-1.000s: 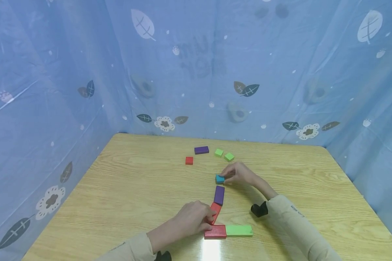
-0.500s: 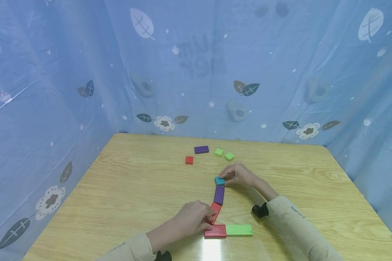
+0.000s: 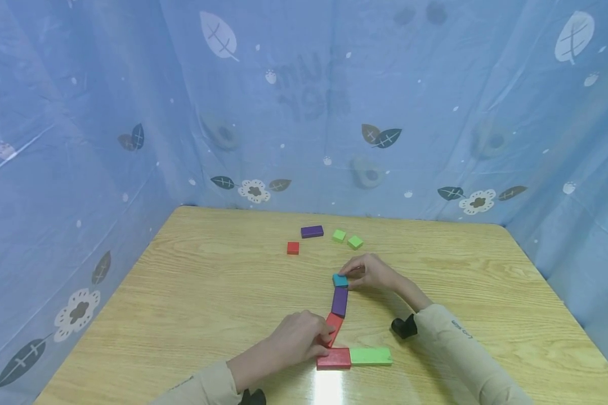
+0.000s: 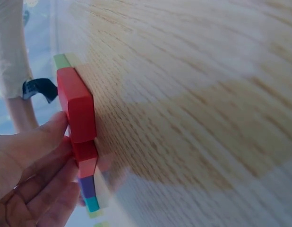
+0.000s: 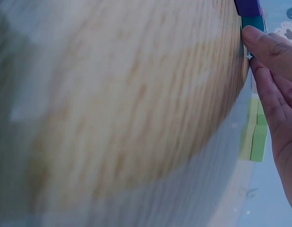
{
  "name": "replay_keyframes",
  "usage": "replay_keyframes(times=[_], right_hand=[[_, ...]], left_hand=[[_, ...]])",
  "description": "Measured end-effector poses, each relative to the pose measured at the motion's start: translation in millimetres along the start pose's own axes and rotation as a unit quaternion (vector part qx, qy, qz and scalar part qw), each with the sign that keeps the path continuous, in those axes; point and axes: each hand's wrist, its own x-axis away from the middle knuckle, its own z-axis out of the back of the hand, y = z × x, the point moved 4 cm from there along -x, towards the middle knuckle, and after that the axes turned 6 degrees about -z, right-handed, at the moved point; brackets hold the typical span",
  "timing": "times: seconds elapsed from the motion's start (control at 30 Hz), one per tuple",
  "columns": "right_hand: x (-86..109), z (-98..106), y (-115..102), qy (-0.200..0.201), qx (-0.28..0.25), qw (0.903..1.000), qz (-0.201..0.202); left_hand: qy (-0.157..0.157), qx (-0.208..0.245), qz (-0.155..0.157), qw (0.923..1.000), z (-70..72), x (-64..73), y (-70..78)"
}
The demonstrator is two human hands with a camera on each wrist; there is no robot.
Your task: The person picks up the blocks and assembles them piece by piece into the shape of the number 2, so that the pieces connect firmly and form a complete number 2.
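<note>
On the table, my right hand [image 3: 367, 273] pinches a small blue block [image 3: 340, 280] between thumb and fingertips. The block sits against the far end of a purple block [image 3: 339, 302]. A slanted red block [image 3: 334, 326] continues the row towards me. My left hand [image 3: 296, 336] holds this slanted block with its fingers, while its thumb touches the corner of a second red block [image 3: 334, 359] lying crosswise. A long light green block [image 3: 371, 356] adjoins that one on the right. In the left wrist view the thumb presses the nearer red block [image 4: 80, 104]; the hand covers part of the row.
Farther back lie another purple block [image 3: 312, 232], a small red block [image 3: 293, 248] and two small green blocks [image 3: 339, 235]. Blue patterned curtain [image 3: 294, 112] surrounds the back and sides of the wooden table [image 3: 208, 292]. Black straps [image 3: 404, 326] are at both wrists.
My right hand has drawn the blue block slightly towards me, closing the gap to the purple block's far end. My left hand has stayed in place on the red blocks.
</note>
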Motion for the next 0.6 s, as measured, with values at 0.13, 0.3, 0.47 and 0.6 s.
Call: replay_keyframes(times=[0.13,0.3,0.47,0.6], right_hand=[[0.6,2.4,3.9,-0.003,0.004,1.0,-0.009],[5.8,16.2,3.2,0.014,0.002,0.9996,-0.023],[8.6,35.2,10.1,0.059,-0.063,0.9953,-0.044],[10.0,45.5,18.2,0.119,-0.136,0.9801,-0.083]], left_hand=[[0.001,-0.002,-0.003,1.0,0.8,0.1,0.5],[0.007,-0.004,-0.012,0.9999,1.2,0.9,1.4],[0.006,-0.002,-0.006,1.0,2.4,0.8,1.5],[0.003,-0.002,0.002,1.0,2.7,1.2,1.2]])
